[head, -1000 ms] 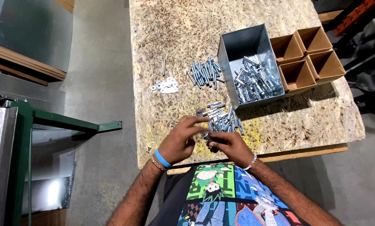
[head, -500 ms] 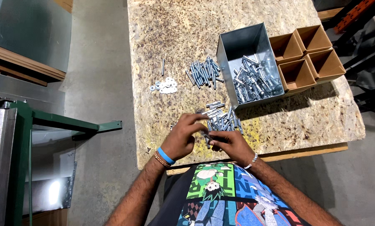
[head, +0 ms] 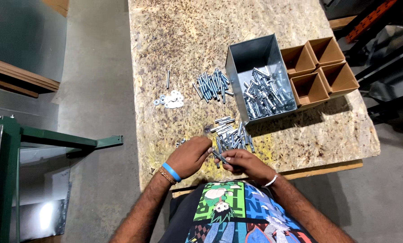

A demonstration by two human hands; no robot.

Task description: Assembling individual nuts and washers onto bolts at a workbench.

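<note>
1. Two hands meet at the counter's (head: 174, 58) near edge: left hand (head: 190, 155) pinches one end of a bolt (head: 220, 157).
2. Right hand (head: 246, 163) grips the bolt's other end, apparently mid-assembly, beside the loose bolt pile (head: 230, 135).
3. Farther right, a grey metal bin (head: 255, 58) holds more bolts.

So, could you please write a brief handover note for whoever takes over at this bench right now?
Left hand: fingers pinched at the tip of a bolt.
Right hand: gripping that same bolt.
Near pile of bolts lies just ahead of the hands; a second pile and washers further up.
Grey metal bin is part full of bolts.
The four brown boxes look empty.
</note>
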